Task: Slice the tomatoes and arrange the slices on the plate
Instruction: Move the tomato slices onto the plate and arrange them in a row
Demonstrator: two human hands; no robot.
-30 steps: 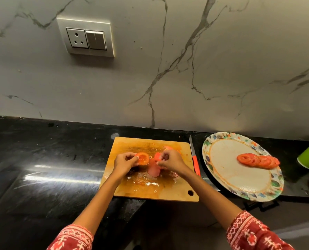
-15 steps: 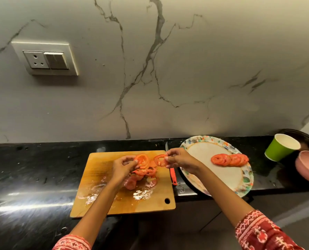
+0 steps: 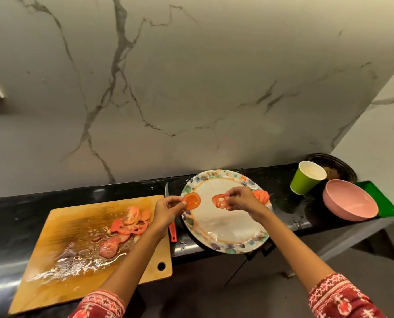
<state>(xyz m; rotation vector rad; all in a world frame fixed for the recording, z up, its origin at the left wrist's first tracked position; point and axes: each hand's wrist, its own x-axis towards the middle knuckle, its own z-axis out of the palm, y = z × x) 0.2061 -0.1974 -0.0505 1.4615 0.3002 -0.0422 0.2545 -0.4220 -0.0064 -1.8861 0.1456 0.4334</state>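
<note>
Both my hands have carried slices over the plate (image 3: pixel 226 245): left hand (image 3: pixel 166 208) pinching one slice (image 3: pixel 191 200), right hand (image 3: pixel 242 199) another (image 3: pixel 220 200); knife (image 3: pixel 172 228) between board (image 3: pixel 65 249) and plate, cup (image 3: pixel 306 177) and bowl (image 3: pixel 350 203) beyond.

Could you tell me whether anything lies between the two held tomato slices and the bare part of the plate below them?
Nothing visible does. The left hand pinches one slice over the plate's left rim; the right hand pinches another above its bare middle. The slices already laid sit at the far right.
</note>
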